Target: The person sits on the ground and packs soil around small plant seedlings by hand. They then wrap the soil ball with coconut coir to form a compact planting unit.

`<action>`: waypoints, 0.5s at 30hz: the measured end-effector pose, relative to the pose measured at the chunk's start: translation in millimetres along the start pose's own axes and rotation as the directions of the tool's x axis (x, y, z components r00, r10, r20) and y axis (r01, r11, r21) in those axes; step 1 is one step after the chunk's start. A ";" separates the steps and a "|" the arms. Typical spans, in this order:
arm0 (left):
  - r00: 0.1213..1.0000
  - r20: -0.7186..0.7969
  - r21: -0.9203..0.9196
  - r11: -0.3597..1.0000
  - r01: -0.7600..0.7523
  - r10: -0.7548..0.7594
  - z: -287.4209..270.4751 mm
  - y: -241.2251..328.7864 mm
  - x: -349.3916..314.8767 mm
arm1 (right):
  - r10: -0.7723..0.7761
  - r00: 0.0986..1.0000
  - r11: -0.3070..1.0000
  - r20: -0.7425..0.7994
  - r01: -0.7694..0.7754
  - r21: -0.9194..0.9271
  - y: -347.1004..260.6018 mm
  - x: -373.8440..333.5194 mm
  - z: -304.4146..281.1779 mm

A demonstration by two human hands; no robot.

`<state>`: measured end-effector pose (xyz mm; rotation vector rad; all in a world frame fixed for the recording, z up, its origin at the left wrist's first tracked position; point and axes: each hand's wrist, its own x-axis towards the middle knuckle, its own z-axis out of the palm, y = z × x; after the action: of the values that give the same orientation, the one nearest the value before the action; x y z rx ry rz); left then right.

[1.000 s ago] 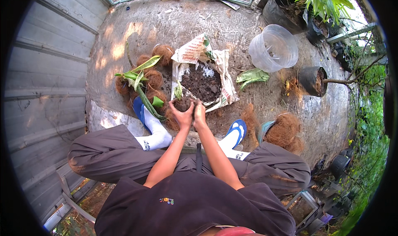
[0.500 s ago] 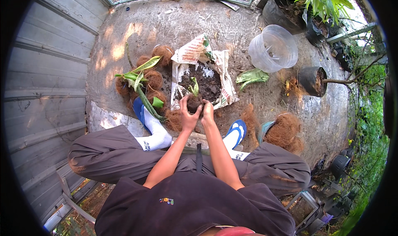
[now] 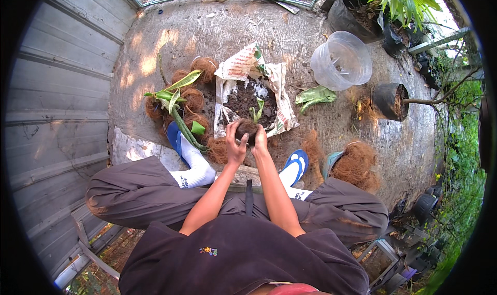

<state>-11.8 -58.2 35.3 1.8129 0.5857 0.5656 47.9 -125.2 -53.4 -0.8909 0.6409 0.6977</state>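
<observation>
Between my two hands sits a small green-leaved plant (image 3: 257, 111) with a round dark brown root ball (image 3: 247, 130), wrapped in fibre or soil. My left hand (image 3: 236, 142) curves round the ball's left side, thumb toward me. On the opposite side, my right hand (image 3: 260, 139) closes against it. The plant is held over the near edge of an opened white sack (image 3: 280, 95), which has dark soil (image 3: 239, 102) spread on it. Part of the ball and several fingertips are hidden by my hands.
Brown coconut-fibre balls (image 3: 193, 99) and long-leaved cuttings (image 3: 168, 95) lie left of the sack. To its right are cut leaves (image 3: 316, 96), a clear plastic tub (image 3: 341, 62) and a black pot (image 3: 389, 102). Loose fibre (image 3: 356, 165) lies by my right foot.
The root ball has been turned and tipped in my hands, so its leaves now lean to the right instead of pointing up on the left. Both hands stay nearly in place.
</observation>
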 end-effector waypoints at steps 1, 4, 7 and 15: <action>0.999 0.027 -0.057 0.998 0.021 -0.019 -2.5 -2.7 0.5 | 0.030 0.999 0.999 -0.020 -0.030 0.039 -2.6 -0.6 -1.4; 0.987 0.073 -0.025 0.989 0.143 -0.141 -6.1 3.2 7.9 | 0.110 0.994 0.992 -0.017 -0.109 0.070 -14.6 -3.4 -12.9; 0.993 -0.096 0.147 0.986 0.079 -0.065 -3.0 2.1 5.3 | 0.174 0.983 0.984 0.053 -0.176 0.024 -19.8 -7.4 -9.1; 0.978 -0.207 0.159 0.987 0.022 0.011 4.4 -5.2 -4.3 | 0.209 0.971 0.978 0.113 -0.205 -0.048 -8.4 -27.6 12.4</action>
<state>-12.9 -62.6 28.7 1.9155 0.7966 0.7269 40.1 -125.7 -23.0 -0.8160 0.6225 0.9452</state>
